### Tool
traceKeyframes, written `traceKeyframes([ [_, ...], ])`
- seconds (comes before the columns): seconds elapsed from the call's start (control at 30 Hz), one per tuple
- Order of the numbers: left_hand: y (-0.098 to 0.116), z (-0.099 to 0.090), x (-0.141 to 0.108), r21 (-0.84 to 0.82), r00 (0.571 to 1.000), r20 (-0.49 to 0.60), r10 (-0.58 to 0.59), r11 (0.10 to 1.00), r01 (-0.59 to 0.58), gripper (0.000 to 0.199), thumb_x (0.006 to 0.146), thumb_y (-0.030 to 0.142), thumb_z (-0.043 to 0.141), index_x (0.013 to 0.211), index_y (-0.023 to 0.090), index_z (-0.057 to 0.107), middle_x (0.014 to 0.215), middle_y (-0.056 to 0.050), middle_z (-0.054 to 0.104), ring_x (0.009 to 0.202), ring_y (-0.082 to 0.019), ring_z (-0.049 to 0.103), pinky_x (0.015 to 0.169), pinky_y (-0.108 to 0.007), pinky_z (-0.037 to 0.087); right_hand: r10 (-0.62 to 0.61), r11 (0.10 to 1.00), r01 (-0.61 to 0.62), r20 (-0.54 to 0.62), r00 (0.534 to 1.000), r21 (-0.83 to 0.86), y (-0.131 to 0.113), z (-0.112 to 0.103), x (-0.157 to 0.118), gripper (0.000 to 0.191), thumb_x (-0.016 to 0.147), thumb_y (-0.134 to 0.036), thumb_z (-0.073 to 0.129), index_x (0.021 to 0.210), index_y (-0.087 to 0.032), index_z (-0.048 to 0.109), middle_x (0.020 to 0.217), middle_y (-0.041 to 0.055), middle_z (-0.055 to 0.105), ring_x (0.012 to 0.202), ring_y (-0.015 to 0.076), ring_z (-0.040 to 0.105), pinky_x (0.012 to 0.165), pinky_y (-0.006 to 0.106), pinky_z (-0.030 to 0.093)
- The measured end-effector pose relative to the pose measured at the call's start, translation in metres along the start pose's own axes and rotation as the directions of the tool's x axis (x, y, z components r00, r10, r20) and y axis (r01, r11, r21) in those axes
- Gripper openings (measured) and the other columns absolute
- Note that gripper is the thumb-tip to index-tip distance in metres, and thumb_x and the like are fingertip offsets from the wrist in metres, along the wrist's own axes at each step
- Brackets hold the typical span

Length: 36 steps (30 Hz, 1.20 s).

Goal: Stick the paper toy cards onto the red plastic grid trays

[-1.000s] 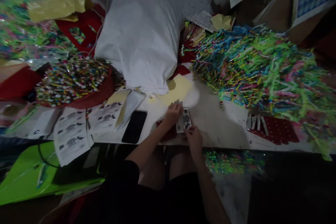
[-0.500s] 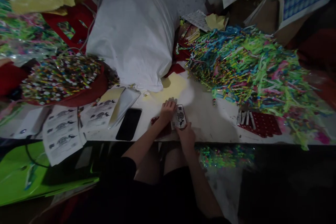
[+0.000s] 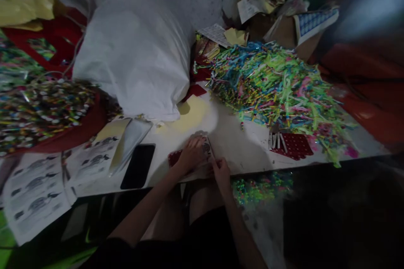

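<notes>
A small white card with black print (image 3: 206,148) lies at the table's front edge between my hands. My left hand (image 3: 192,153) rests on its left part with the fingers stretched out, hiding much of it. At the card's lower right edge, my right hand (image 3: 221,170) has its fingers bent in a pinch. Partly under my left hand and wrist is a dark red piece with white dots (image 3: 174,158). A black phone (image 3: 138,166) lies left of my forearm.
A big white sack (image 3: 135,50) stands at the back. Colourful beaded strips (image 3: 277,84) are heaped to the right. Red dotted pieces with white strips (image 3: 293,145) lie near the front edge. A red basin (image 3: 85,130) of small sticks and printed sheets (image 3: 36,189) are on the left.
The view has turned to the right, so the table's contents sit further left. My left hand has slid over the card, covering more of it; my right hand stays at its edge.
</notes>
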<state>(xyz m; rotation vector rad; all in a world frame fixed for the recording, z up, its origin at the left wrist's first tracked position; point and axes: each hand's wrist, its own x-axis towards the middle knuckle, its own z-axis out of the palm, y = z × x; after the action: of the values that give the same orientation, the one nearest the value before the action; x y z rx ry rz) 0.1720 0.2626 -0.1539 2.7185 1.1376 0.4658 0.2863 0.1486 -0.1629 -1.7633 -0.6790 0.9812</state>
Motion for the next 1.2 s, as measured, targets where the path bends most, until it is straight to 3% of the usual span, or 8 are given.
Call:
traceKeyframes([
  [0.17,0.000,0.001,-0.007,0.016,0.987,0.156,-0.034,0.999,0.032,0.079,0.077,0.061,0.052,0.137,0.013,0.035,0.142,-0.017,0.040,0.133,-0.028,0.034,0.111,-0.045,0.023,0.003,0.996,-0.007,0.039,0.999,0.091,0.001,0.000,0.000,0.041,0.075,-0.063,0.050,0.077,-0.023,0.042,0.059,-0.0057,0.055,0.043,0.0144,0.059,0.038,0.025,0.046],
  [0.63,0.000,-0.010,0.000,0.034,0.951,0.303,0.064,0.996,-0.078,0.088,0.073,0.064,0.053,0.141,0.014,0.028,0.145,-0.017,0.035,0.136,-0.030,0.028,0.112,-0.048,0.015,-0.014,0.994,0.010,0.035,0.999,0.113,0.004,0.000,0.002,0.037,0.077,-0.060,0.049,0.078,-0.023,0.044,0.058,-0.0056,0.055,0.041,0.0147,0.057,0.036,0.026,0.045],
  [0.87,0.004,-0.013,0.005,0.001,0.962,0.255,0.097,0.995,-0.101,0.093,0.065,0.062,0.062,0.139,0.015,0.032,0.132,-0.018,0.047,0.127,-0.032,0.039,0.111,-0.051,0.014,-0.032,0.990,0.035,-0.023,0.999,0.137,0.002,-0.003,0.000,0.034,0.077,-0.056,0.051,0.078,-0.022,0.048,0.061,-0.0038,0.056,0.043,0.0128,0.055,0.040,0.024,0.044],
  [1.07,0.010,-0.021,0.003,-0.083,0.978,0.187,0.097,0.993,-0.082,0.090,0.062,0.053,0.068,0.137,0.014,0.036,0.129,-0.018,0.048,0.126,-0.034,0.039,0.112,-0.056,0.010,-0.031,0.973,0.047,-0.070,0.997,0.228,0.000,-0.006,-0.005,0.035,0.079,-0.056,0.049,0.084,-0.022,0.048,0.065,-0.0029,0.058,0.044,0.0121,0.053,0.043,0.025,0.045],
  [1.13,0.013,-0.033,0.001,-0.174,0.990,0.135,0.045,0.984,-0.021,0.091,0.060,0.053,0.070,0.136,0.015,0.037,0.131,-0.018,0.046,0.127,-0.034,0.037,0.112,-0.055,0.011,-0.024,0.954,0.060,-0.123,0.992,0.294,0.000,-0.010,-0.007,0.035,0.080,-0.056,0.047,0.087,-0.022,0.047,0.071,-0.0018,0.060,0.047,0.0113,0.053,0.046,0.025,0.046],
  [1.2,0.016,-0.048,-0.006,-0.397,0.995,0.087,-0.053,0.914,0.083,0.091,0.062,0.053,0.070,0.138,0.018,0.033,0.135,-0.016,0.044,0.127,-0.032,0.038,0.111,-0.053,0.019,-0.016,0.931,0.079,-0.176,0.984,0.356,-0.002,-0.016,-0.006,0.034,0.080,-0.054,0.049,0.087,-0.021,0.048,0.077,-0.0009,0.060,0.052,0.0107,0.055,0.050,0.025,0.047],
])
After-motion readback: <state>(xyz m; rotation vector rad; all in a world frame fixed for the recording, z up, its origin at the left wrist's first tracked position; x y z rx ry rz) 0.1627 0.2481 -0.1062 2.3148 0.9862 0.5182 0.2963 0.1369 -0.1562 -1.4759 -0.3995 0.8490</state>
